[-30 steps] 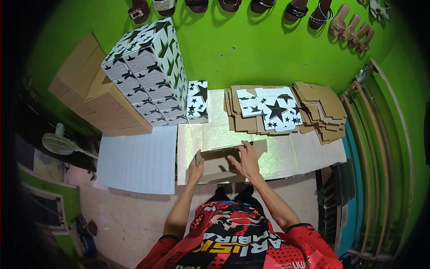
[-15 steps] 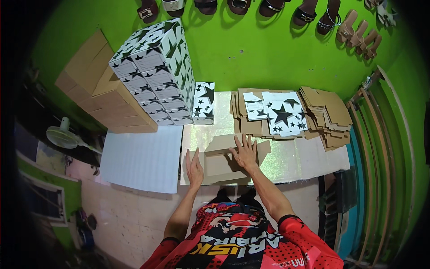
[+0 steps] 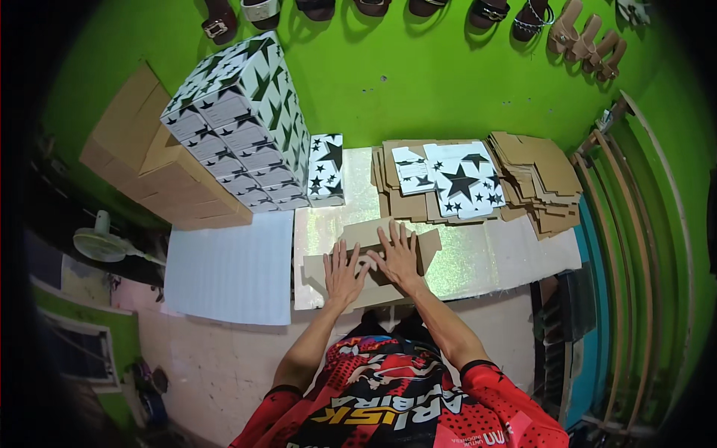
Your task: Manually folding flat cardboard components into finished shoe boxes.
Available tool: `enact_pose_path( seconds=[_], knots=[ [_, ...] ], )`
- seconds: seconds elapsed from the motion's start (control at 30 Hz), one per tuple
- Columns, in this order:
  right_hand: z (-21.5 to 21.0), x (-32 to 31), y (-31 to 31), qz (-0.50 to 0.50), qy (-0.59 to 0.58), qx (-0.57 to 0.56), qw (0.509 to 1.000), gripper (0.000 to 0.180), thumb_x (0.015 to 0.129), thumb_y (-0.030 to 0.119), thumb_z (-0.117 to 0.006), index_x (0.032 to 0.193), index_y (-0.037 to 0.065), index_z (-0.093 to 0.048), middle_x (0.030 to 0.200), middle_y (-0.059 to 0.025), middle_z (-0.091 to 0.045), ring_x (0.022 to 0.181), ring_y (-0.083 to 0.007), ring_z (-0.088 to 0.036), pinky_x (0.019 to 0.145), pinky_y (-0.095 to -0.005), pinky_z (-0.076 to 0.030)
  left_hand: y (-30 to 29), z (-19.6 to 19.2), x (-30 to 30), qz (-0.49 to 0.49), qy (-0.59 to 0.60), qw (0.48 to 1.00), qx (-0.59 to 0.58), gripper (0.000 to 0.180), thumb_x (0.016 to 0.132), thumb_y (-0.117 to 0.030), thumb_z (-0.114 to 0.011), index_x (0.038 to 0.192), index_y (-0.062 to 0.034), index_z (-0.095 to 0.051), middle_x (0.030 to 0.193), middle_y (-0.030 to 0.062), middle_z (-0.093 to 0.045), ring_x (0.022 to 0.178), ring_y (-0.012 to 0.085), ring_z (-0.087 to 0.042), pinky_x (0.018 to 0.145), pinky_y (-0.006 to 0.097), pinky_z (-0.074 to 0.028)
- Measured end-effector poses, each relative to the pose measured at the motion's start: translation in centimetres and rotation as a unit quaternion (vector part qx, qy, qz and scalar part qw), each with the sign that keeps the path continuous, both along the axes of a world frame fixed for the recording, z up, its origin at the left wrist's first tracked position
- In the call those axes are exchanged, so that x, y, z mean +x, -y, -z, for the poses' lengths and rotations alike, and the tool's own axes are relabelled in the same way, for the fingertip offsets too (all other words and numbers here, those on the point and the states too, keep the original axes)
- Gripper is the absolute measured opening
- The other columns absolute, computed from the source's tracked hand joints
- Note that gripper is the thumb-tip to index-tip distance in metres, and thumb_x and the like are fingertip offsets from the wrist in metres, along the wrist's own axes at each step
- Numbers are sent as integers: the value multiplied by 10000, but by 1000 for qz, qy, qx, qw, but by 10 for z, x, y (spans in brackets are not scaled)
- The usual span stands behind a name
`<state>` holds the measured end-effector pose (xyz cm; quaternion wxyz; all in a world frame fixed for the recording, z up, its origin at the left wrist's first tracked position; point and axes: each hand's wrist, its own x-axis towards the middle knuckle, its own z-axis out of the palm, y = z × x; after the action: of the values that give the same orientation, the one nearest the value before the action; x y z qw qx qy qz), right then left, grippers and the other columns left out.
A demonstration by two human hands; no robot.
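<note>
A partly folded brown cardboard box [image 3: 367,234] lies at the table's front edge, its flaps standing out at the sides and back. My left hand [image 3: 345,280] rests over its left part, fingers stretched toward the back. Over the right part lies my right hand [image 3: 401,263], fingers spread and thumb pointing left. Both hands are open, their thumbs close together above the box's inside. The hands hide much of the box's middle. Behind it, to the right, flat white box blanks with black stars [image 3: 464,183] lie on stacked brown cardboard sheets [image 3: 534,168].
Star-patterned shoe boxes [image 3: 258,112] rise in a tall stack at the back left, with a single similar box [image 3: 326,170] beside them. A large brown carton [image 3: 179,187] leans left of these, behind a white foam sheet [image 3: 228,269]. Sandals [image 3: 489,15] hang on the green wall.
My left hand has moved right, from beside the box's left end onto its left part. My right hand stays on the right part. The view has shifted slightly.
</note>
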<state>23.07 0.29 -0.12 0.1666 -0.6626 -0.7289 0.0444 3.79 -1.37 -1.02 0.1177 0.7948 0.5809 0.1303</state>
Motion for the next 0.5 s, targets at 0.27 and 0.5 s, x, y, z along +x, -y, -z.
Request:
enact_pose_path(
  seconds=[0.27,0.5],
  knots=[
    [-6,34,29,-92,18,-19,995,911,929,785,-528,1630,213,-420,1747,-138,-232,1614,-388,-166,1270,-665,-83,-6,8,-2,2,-22,999,43,754,1026,-590,-546,1667,-247,-345,1750,143,-215,1624,329,-155,1291,591,-48],
    [-14,79,29,-181,68,-52,980,1121,765,936,-559,1636,245,-408,1759,-148,-175,1625,-380,-120,1270,-692,-28,-23,1,5,50,-15,998,32,764,1009,-599,-565,1662,-262,-355,1744,132,-229,1616,324,-179,1289,593,-77]
  ],
)
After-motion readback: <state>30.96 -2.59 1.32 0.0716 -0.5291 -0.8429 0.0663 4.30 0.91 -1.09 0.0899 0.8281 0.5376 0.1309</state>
